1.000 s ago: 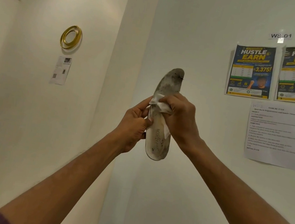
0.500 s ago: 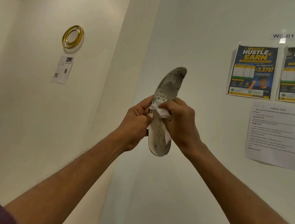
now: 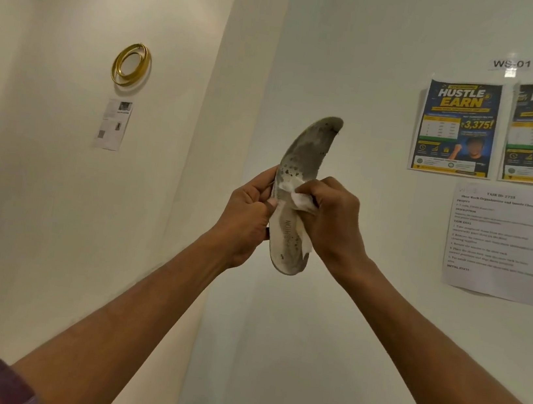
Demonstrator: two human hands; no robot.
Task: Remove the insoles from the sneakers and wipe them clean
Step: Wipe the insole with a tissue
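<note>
A dirty whitish insole (image 3: 310,149) stands upright in front of me, its grey-stained toe end curling to the upper right and its heel end pointing down. My left hand (image 3: 247,219) grips its left edge at the middle. My right hand (image 3: 330,224) is closed on a crumpled white tissue (image 3: 294,199), which it presses against the face of the insole. Dark specks show on the insole above and below the tissue. No sneaker is in view.
Behind the hands is a white wall with a corner column (image 3: 250,62). Two blue posters (image 3: 456,129) and a printed task sheet (image 3: 496,241) hang at the right. A gold ring ornament (image 3: 131,63) and a small paper (image 3: 113,124) hang at the left.
The insole has bent so its toe end leans further right. My right hand with the tissue has shifted slightly along the insole's face. Both hands keep their grip.
</note>
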